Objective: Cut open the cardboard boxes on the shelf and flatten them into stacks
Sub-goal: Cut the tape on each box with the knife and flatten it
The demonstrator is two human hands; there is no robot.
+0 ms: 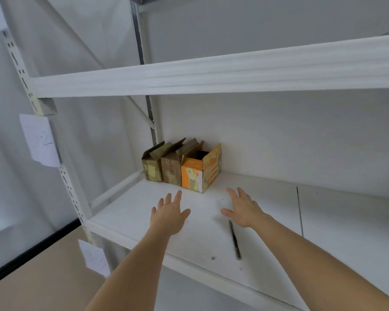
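Three small cardboard boxes stand side by side at the back left corner of the white shelf board (323,221): two brown boxes (152,166) (172,169) with raised top flaps and an orange and white box (200,170) with its top open. My left hand (170,215) and my right hand (245,209) hover over the shelf with fingers spread, a little in front of the boxes, holding nothing. A thin dark cutter (234,240) lies on the shelf just below my right hand.
A white upper shelf beam (211,74) crosses above the boxes. The perforated left upright (70,187) carries paper labels (41,140). The wall stands right behind the boxes. A seam (299,209) splits the shelf board to the right. Brown floor (43,277) lies lower left.
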